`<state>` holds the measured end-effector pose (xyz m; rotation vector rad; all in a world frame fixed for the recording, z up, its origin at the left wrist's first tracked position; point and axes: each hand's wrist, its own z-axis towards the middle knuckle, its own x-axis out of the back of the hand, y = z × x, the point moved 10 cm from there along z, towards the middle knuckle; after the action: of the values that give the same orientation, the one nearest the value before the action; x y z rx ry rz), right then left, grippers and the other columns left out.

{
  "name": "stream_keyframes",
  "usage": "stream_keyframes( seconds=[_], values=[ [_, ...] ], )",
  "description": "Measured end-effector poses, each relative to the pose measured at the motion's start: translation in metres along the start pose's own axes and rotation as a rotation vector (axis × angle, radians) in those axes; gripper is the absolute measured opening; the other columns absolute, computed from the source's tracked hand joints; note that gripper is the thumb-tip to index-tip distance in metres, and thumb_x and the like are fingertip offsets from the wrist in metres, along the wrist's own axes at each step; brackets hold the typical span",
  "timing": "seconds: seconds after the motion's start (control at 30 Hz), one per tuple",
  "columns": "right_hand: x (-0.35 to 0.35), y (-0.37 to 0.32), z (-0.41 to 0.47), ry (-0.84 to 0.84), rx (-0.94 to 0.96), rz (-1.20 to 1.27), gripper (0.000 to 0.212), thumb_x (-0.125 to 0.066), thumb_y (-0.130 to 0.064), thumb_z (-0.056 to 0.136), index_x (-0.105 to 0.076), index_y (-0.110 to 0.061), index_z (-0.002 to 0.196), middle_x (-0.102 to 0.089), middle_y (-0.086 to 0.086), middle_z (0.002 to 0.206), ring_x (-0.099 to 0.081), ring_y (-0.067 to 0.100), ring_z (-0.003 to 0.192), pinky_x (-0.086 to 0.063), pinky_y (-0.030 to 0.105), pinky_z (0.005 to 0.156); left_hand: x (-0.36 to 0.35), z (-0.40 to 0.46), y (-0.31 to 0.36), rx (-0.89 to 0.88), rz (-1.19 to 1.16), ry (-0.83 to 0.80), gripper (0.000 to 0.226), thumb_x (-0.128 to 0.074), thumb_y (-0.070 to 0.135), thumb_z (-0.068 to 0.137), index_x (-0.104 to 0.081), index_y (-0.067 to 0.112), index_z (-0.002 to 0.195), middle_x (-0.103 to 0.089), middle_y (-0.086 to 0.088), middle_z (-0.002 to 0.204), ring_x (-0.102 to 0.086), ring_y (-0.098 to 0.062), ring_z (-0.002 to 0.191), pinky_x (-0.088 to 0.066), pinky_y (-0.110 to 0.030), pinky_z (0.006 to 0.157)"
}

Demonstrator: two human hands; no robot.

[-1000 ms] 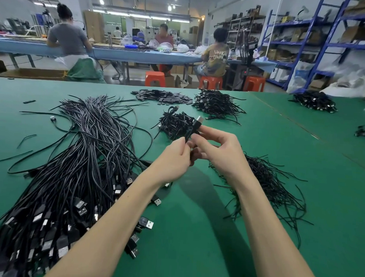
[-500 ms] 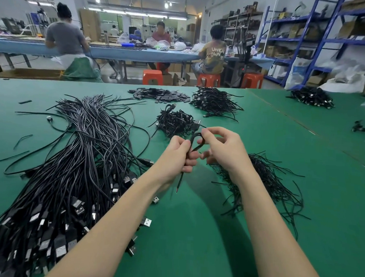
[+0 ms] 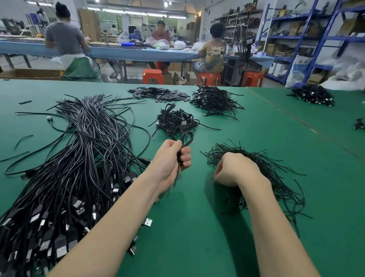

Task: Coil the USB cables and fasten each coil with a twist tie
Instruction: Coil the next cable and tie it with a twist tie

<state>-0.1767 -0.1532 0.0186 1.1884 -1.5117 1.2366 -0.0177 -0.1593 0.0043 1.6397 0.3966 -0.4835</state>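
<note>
usb cable (image 3: 184, 146) folded into a narrow coil, waiting on a tie.
head view: the left hand (image 3: 172, 159) is fisted round the coil's middle, long axis upright, loop poking above the fingers and tail below. the right hand (image 3: 232, 170) is nearer the twist ties (image 3: 259, 169), knuckles down on that pile just right of the coil; whether it pinches one i cannot tell.

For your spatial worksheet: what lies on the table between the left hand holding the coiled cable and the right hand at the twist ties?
Only bare green table separates left hand and right hand, head view.
</note>
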Motion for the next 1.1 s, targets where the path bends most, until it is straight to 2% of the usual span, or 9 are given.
stream_keyframes(
  seconds=[0.1, 0.17, 0.27, 0.33, 0.43, 0.53, 0.7, 0.97, 1.1],
  values=[
    [0.022, -0.018, -0.001, 0.112, 0.174, 0.395, 0.009, -0.063, -0.024, 0.096, -0.071, -0.021, 0.097, -0.073, 0.0, 0.091, -0.067, 0.01, 0.071, -0.05, 0.019, 0.062, 0.001, 0.0, -0.001, -0.007, 0.046, 0.007, 0.022, -0.032, 0.012, 0.109, -0.028, 0.017, 0.087, -0.043, 0.002, 0.062, -0.033, -0.01, 0.05, -0.031, -0.019, 0.045],
    [0.045, -0.022, -0.007, 0.219, 0.266, 0.815, 0.006, -0.064, -0.016, 0.097, -0.069, -0.019, 0.099, -0.074, 0.004, 0.084, -0.07, 0.01, 0.06, -0.053, 0.021, 0.06, 0.003, 0.001, 0.001, -0.026, 0.09, 0.014, 0.022, -0.033, 0.011, 0.108, -0.027, 0.017, 0.087, -0.042, 0.001, 0.064, -0.033, -0.009, 0.05, -0.028, -0.019, 0.045],
    [0.065, -0.029, -0.018, 0.243, 0.452, 1.374, 0.011, -0.067, 0.0, 0.094, -0.071, -0.004, 0.103, -0.073, 0.01, 0.087, -0.074, 0.018, 0.073, -0.058, 0.023, 0.071, 0.002, 0.001, 0.004, -0.056, 0.15, 0.014, 0.022, -0.034, 0.01, 0.106, -0.028, 0.018, 0.087, -0.043, 0.002, 0.064, -0.033, -0.008, 0.049, -0.024, -0.018, 0.044],
    [0.071, -0.036, -0.025, 0.243, 0.567, 1.517, 0.008, -0.066, 0.005, 0.093, -0.071, 0.0, 0.097, -0.073, 0.011, 0.09, -0.075, 0.023, 0.085, -0.059, 0.026, 0.077, 0.001, 0.001, 0.004, -0.068, 0.183, 0.012, 0.021, -0.035, 0.011, 0.107, -0.029, 0.017, 0.087, -0.045, 0.002, 0.064, -0.034, -0.007, 0.049, -0.024, -0.017, 0.043],
    [0.073, -0.05, -0.032, 0.302, 0.685, 1.476, 0.011, -0.066, 0.006, 0.092, -0.071, -0.004, 0.093, -0.076, 0.013, 0.096, -0.073, 0.026, 0.094, -0.059, 0.032, 0.082, -0.003, 0.0, 0.004, -0.084, 0.206, 0.0, 0.021, -0.035, 0.013, 0.108, -0.031, 0.015, 0.087, -0.047, 0.001, 0.065, -0.035, -0.006, 0.05, -0.023, -0.016, 0.042],
    [0.061, -0.055, -0.029, 0.4, 0.63, 1.248, 0.01, -0.072, 0.001, 0.089, -0.074, -0.009, 0.09, -0.079, 0.005, 0.094, -0.074, 0.022, 0.093, -0.057, 0.033, 0.078, -0.008, 0.0, 0.008, -0.11, 0.214, -0.015, 0.021, -0.037, 0.014, 0.108, -0.034, 0.014, 0.087, -0.05, 0.001, 0.065, -0.036, -0.005, 0.05, -0.025, -0.016, 0.042],
    [0.057, -0.05, -0.029, 0.535, 0.573, 0.904, 0.015, -0.071, -0.009, 0.09, -0.074, -0.023, 0.085, -0.076, -0.013, 0.086, -0.072, 0.003, 0.084, -0.048, 0.016, 0.059, -0.008, -0.001, 0.016, -0.147, 0.283, -0.029, 0.019, -0.039, 0.015, 0.107, -0.034, 0.015, 0.089, -0.046, 0.002, 0.066, -0.036, -0.007, 0.052, -0.027, -0.016, 0.042],
    [0.055, -0.054, -0.027, 0.552, 0.543, 0.794, 0.014, -0.073, -0.014, 0.087, -0.073, -0.028, 0.084, -0.074, -0.018, 0.077, -0.07, 0.006, 0.071, -0.054, 0.021, 0.066, -0.004, 0.0, 0.016, -0.113, 0.385, 0.013, 0.017, -0.036, 0.021, 0.106, -0.034, 0.016, 0.09, -0.045, 0.0, 0.065, -0.035, -0.009, 0.049, -0.025, -0.017, 0.04],
    [0.044, -0.051, -0.018, 0.42, 0.493, 0.958, 0.011, -0.077, -0.015, 0.086, -0.075, -0.025, 0.083, -0.076, -0.009, 0.077, -0.071, 0.002, 0.076, -0.054, 0.016, 0.069, 0.001, 0.001, 0.017, -0.122, 0.352, 0.048, 0.017, -0.033, 0.016, 0.107, -0.034, 0.014, 0.09, -0.045, -0.002, 0.066, -0.035, -0.009, 0.048, -0.025, -0.017, 0.039]
  ],
)
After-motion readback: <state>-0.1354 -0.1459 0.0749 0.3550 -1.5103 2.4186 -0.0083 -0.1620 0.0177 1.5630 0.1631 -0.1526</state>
